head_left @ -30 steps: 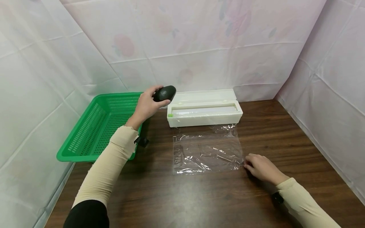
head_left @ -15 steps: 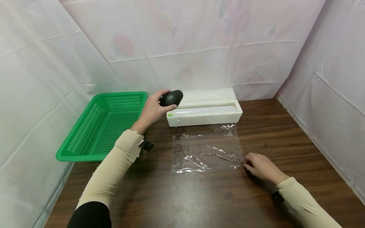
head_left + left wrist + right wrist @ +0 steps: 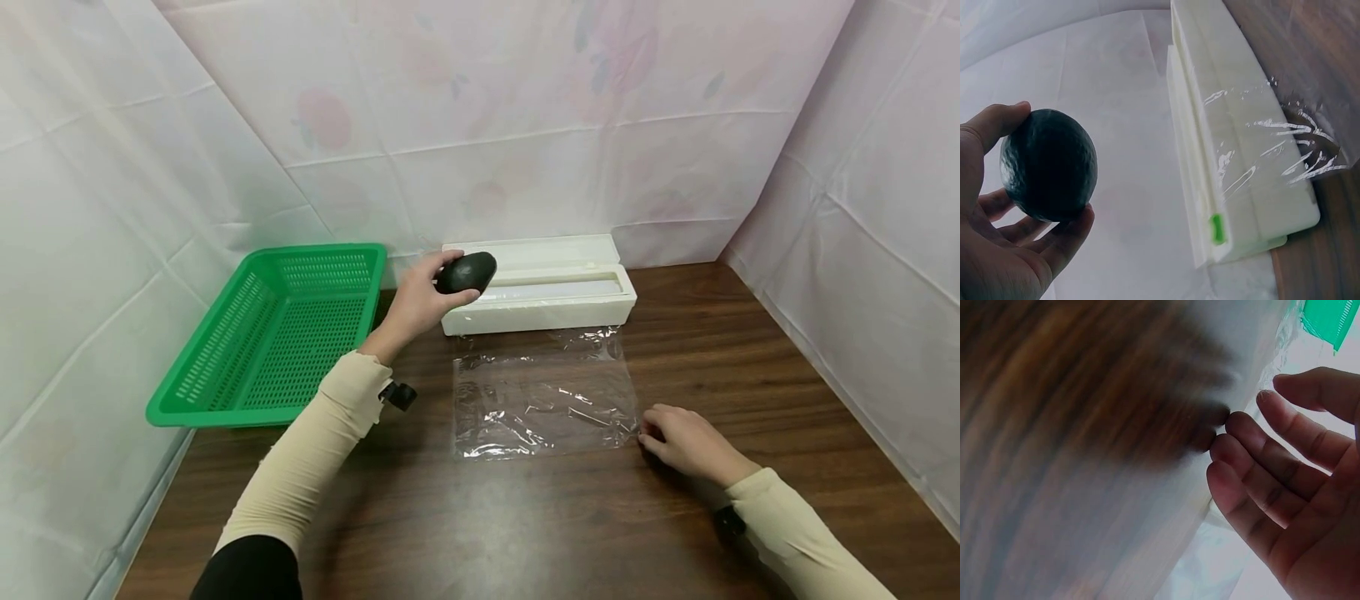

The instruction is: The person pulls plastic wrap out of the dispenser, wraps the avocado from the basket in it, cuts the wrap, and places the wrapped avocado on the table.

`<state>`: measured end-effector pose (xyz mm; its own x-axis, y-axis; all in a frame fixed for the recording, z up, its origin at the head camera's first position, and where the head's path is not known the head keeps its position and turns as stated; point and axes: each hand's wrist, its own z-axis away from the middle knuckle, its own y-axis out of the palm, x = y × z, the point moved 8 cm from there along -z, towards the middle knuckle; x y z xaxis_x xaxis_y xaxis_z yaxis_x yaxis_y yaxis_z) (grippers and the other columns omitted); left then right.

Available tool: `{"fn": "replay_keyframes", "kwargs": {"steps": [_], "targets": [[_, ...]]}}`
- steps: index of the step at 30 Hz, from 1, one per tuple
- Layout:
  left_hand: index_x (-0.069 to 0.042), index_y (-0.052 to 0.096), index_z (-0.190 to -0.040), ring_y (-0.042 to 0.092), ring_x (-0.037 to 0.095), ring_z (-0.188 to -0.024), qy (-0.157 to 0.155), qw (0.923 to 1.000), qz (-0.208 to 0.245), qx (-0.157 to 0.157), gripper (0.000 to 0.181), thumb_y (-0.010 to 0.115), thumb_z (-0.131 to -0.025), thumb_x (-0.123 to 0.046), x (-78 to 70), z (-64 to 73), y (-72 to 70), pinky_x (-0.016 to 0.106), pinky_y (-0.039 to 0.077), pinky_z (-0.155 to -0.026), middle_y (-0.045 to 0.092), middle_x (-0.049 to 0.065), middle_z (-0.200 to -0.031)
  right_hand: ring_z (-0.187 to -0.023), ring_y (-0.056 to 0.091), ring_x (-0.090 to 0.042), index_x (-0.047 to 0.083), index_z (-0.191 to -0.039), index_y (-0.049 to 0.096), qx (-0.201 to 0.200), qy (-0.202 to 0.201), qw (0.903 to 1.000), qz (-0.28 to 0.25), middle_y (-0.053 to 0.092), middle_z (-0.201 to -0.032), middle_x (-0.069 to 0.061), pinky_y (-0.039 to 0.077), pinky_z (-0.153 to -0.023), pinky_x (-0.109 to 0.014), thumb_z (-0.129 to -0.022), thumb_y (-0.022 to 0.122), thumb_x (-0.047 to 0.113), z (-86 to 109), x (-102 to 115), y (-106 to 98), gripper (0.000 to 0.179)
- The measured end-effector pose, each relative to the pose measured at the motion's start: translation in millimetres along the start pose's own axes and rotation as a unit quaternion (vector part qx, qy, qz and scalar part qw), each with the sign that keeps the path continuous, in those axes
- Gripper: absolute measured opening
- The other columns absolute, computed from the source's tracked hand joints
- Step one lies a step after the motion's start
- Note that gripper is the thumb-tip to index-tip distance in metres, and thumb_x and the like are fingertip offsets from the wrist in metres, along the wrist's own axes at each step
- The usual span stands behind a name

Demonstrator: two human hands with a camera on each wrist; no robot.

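In my left hand (image 3: 422, 302) is a dark green avocado (image 3: 467, 273), held in the air before the left end of the white wrap box. The left wrist view shows the thumb on one side of the avocado (image 3: 1049, 165) and fingertips on the other. A clear sheet of plastic wrap (image 3: 543, 400) runs from the box onto the table. Down at its right front corner, my right hand (image 3: 688, 442) pinches the edge between thumb and index finger. Its other fingers (image 3: 1229, 484) touch the wooden surface in the right wrist view.
The white wrap box (image 3: 540, 315) stands at the back with its lid (image 3: 555, 248) raised and a roll inside. A green slider (image 3: 1217, 229) sits at its left end. To the left is a green plastic basket (image 3: 172, 414). Pale cloth (image 3: 525, 183) hangs behind the brown table (image 3: 487, 533).
My left hand has moved the avocado right and slightly nearer, away from the basket and in front of the box's left end. The right hand and the wrap stay in place.
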<state>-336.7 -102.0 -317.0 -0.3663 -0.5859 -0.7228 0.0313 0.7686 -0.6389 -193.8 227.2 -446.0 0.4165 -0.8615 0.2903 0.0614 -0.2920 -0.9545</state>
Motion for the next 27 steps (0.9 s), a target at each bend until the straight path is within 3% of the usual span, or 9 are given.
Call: {"fn": "replay_keyframes", "kwargs": {"steps": [20,27], "targets": [[-0.015,0.052,-0.14,0.058,0.031,-0.117,-0.005,0.9995,0.001,0.031,0.067,0.079,-0.081,-0.032,4.2,6.0,43.5,0.046,0.051,-0.092,0.055,0.01,-0.141,-0.061,0.043,-0.006,0.016,-0.074,0.055,0.017,0.017,0.9989,-0.041,0.05,-0.066,0.008,0.036,-0.056,-0.025,-0.08,0.075,0.011,-1.7,-3.8,0.2,0.021],[-0.012,0.053,-0.139,0.058,0.032,-0.117,-0.014,0.9991,0.008,0.039,0.067,0.08,-0.08,-0.031,6.9,8.0,55.6,0.046,0.051,-0.093,0.057,0.011,-0.137,-0.061,0.042,-0.007,0.014,-0.076,0.061,0.023,0.016,0.9993,-0.026,0.05,-0.067,0.006,0.035,-0.056,-0.026,-0.078,0.078,0.015,-1.9,-2.3,1.0,0.017]]}}
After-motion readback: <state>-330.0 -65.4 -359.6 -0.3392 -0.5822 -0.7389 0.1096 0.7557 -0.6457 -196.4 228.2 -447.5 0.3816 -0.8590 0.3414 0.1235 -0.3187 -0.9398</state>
